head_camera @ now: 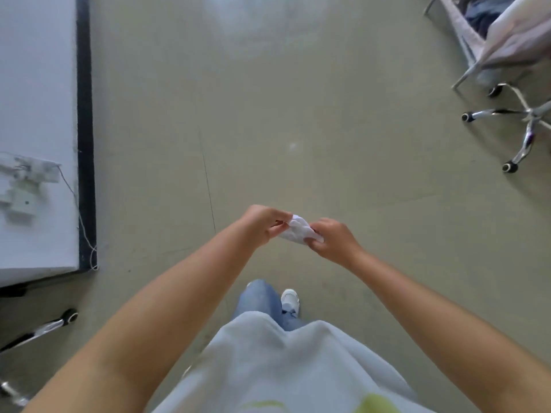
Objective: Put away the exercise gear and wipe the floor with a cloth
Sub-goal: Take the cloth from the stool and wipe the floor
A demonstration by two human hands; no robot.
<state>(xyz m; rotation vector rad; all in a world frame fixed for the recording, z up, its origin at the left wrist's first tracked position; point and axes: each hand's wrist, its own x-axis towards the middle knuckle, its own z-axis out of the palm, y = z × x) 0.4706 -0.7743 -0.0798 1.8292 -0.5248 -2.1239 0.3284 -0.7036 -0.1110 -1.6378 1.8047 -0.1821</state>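
Observation:
A small crumpled white cloth (299, 231) hangs between both hands at waist height above the grey-green floor (268, 129). My left hand (264, 226) pinches its left end. My right hand (331, 238) grips its right end, fingers curled round it. I stand upright; one leg in jeans and a white shoe (289, 299) show below the hands. No exercise gear is in view.
A white table (35, 114) with a dark edge stands at the left, with white parts and a trailing cord on it. An office chair base (524, 126) with castors is at the right, and a bed frame with bedding (507, 34) at the top right. Another castor leg (44, 326) is at the lower left.

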